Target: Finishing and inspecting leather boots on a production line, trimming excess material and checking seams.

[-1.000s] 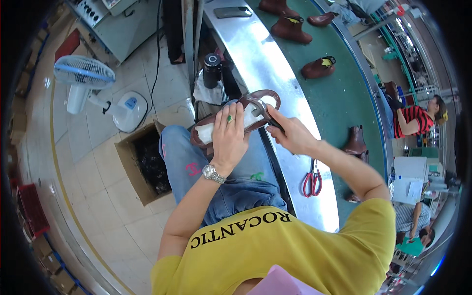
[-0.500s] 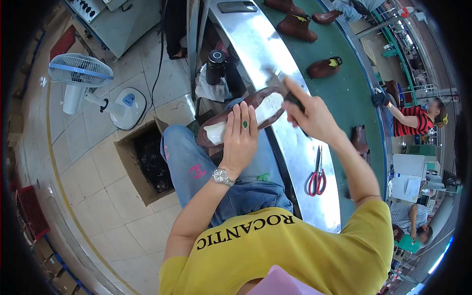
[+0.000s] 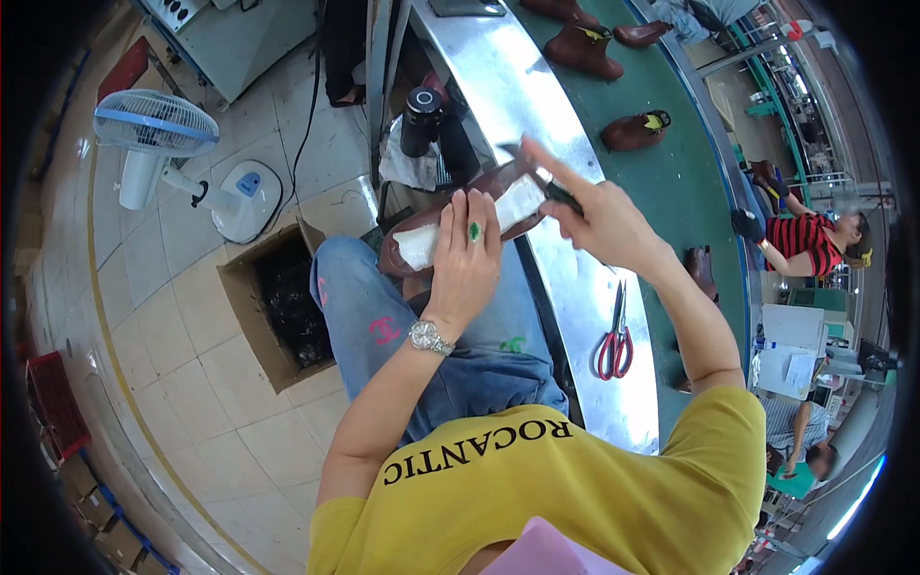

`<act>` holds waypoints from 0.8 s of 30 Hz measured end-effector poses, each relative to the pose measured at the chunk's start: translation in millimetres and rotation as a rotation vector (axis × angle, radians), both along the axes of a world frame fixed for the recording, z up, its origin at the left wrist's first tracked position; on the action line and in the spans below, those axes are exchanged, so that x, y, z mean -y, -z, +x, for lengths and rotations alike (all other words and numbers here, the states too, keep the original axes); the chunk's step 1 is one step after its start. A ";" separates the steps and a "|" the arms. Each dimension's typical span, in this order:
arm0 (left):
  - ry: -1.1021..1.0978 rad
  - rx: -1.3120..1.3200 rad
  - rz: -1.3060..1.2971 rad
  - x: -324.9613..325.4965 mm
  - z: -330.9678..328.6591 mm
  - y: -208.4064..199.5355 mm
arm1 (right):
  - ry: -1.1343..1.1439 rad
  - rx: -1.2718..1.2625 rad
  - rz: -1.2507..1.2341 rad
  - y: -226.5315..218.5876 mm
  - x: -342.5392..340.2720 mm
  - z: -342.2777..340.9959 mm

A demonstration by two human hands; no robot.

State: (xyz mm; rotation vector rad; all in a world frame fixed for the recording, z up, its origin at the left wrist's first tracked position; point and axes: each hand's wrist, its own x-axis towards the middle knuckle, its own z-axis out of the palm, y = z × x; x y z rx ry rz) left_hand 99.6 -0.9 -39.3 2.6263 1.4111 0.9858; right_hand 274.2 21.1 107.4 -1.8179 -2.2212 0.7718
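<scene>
A brown leather shoe (image 3: 391, 257) lies sole up across my lap, with a white layer (image 3: 518, 199) along its underside. My left hand (image 3: 467, 251) lies across the middle of the sole, fingers straight and together, holding the shoe; its thumb is hidden. At the end farther from my body, my right hand (image 3: 606, 218) grips a tool by its dark handle (image 3: 563, 197), index finger stretched along it. The tool's metal head (image 3: 511, 149) reaches over the shoe's edge; its exact kind is unclear.
Red-handled scissors (image 3: 614, 353) lie on the metal bench (image 3: 628, 412). Beyond, a green conveyor (image 3: 671, 206) carries several brown boots (image 3: 636, 130). A cardboard box (image 3: 251, 321) stands left of my knee, a fan (image 3: 156, 125) farther left. A dark flask (image 3: 422, 122) stands past the shoe. Co-workers stand at right.
My right hand has brought the tool slightly left over the shoe's far end, and its head is less blurred. The left hand stays on the sole. The view has shifted slightly.
</scene>
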 end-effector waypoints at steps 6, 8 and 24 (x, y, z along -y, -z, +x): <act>-0.011 -0.066 0.088 -1.0 5.3 -2.5 | -0.106 0.270 0.063 27.9 13.2 -5.9; -0.025 -0.028 0.080 -3.4 3.8 1.7 | -0.134 0.207 0.125 10.5 10.4 -16.6; -0.001 -0.135 -0.072 0.9 -27.3 -18.7 | -0.009 0.292 0.280 29.9 30.7 -42.5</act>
